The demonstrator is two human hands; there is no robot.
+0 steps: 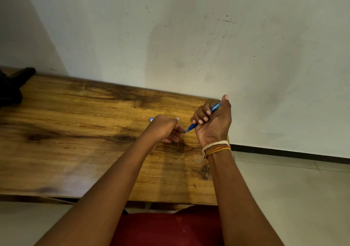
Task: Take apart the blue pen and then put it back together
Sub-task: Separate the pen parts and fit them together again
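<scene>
The blue pen sits right of centre in the frame, tilted so that its far end points toward the upper right and its near end toward the lower left. The right hand is closed around its barrel, palm turned up toward the camera, fingers curled over the top of the pen and the thumb sticking straight up. The left hand is just beside it to the left, knuckles up, its fingertips pinched together at the pen's lower tip (whether they actually grip the tip or a small part of it cannot be told, since the fingers hide the contact). Peeking out from behind the left hand's knuckles is a small blue piece lying on the bench; too little of it shows to say what it is.

Thread bands, white, orange and red, circle the right wrist. Both hands hover over the right end of the wooden bench, which runs across the middle of the frame against a pale, scuffed wall. A dark object rests at the bench's far left edge. Red clothing fills the bottom centre, and pale floor shows at the lower right.
</scene>
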